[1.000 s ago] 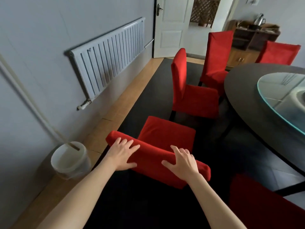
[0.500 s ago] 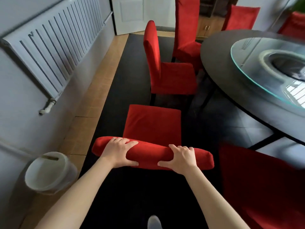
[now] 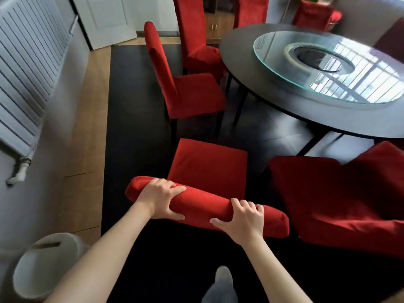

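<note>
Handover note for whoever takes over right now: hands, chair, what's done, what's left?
Left hand: grips the top of the red chair backrest, near its left end.
Right hand: grips the same backrest top, towards its right end.
Chair: on the dark rug, seat clear of the round table, not tucked under. A second red chair stands close on its right.
Done: two-handed hold on the backrest.
Left: probably slide it in to the table, minding the neighbour.
</note>
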The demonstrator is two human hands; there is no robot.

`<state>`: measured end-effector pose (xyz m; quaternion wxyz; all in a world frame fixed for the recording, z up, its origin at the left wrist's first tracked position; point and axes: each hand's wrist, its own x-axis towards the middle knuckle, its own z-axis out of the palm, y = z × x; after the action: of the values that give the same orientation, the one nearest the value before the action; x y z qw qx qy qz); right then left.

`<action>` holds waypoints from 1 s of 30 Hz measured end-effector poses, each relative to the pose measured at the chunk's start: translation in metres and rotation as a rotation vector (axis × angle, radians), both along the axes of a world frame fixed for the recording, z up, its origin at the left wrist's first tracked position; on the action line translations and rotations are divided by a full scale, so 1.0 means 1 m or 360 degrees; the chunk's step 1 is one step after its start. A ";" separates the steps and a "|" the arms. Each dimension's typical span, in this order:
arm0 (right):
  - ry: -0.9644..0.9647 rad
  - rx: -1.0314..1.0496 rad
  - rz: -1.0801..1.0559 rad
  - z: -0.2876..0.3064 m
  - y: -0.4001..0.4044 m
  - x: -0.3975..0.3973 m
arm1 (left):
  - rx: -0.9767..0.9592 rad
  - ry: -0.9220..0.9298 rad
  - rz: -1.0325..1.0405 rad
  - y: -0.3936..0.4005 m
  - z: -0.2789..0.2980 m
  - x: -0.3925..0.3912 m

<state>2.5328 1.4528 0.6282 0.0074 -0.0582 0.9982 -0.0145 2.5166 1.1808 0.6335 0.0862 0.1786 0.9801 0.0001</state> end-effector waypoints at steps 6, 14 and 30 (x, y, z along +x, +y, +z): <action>0.0048 0.0053 -0.0058 0.004 -0.010 -0.004 | -0.0077 0.0037 -0.0111 -0.008 0.002 -0.017; 0.0107 0.0016 -0.0141 0.000 -0.037 -0.043 | -0.0074 0.0069 -0.0201 -0.034 0.001 -0.071; 0.0167 -0.0017 -0.0339 -0.006 -0.085 -0.198 | -0.0060 0.0077 -0.0377 -0.072 0.001 -0.258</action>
<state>2.3345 1.3677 0.6225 -0.0468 0.0476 0.9976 -0.0174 2.2588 1.1089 0.6347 0.0653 0.2914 0.9538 -0.0328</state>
